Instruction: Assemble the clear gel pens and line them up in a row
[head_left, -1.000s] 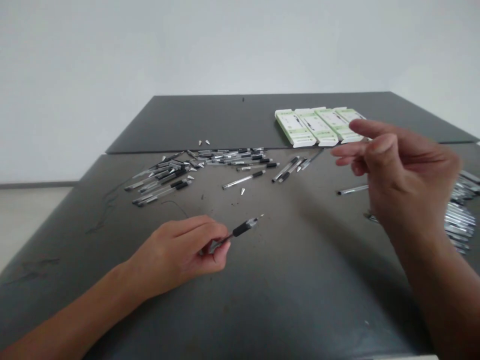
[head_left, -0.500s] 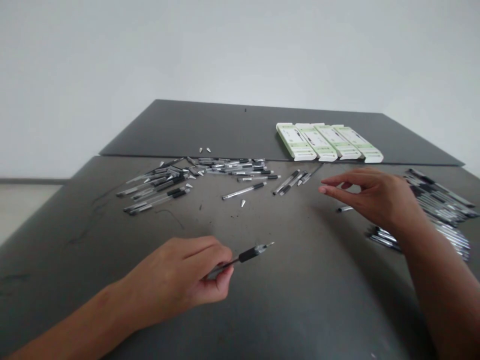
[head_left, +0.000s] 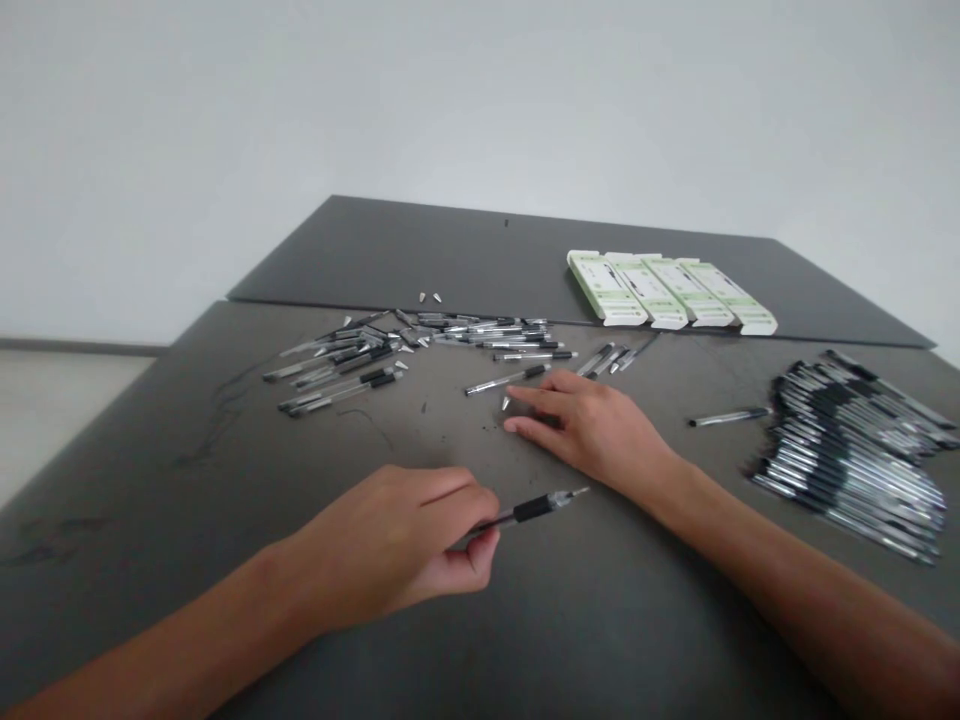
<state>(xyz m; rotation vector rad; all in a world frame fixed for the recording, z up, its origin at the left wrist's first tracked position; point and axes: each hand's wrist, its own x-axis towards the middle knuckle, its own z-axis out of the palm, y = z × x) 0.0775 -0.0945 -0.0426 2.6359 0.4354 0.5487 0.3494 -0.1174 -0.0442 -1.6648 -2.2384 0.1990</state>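
While the left hand (head_left: 420, 540) pinches a pen's barrel (head_left: 504, 519), freeing its point (head_left: 580, 491), the right hand (head_left: 589, 425) gapes beside a cone (head_left: 505, 403).

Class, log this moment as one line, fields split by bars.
Left hand: holds pen | Right hand: open at small silver tip, contact unclear | Cartons: lying in row

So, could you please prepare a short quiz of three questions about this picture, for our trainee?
1. Which hand holds a pen?
2. True or false: four boxes lie beyond both hands.
3. Which of these is nearest to the fingertips of the right hand? a) a box; b) a silver tip; c) the wall.

Key: 1. The left hand. 2. True. 3. b.
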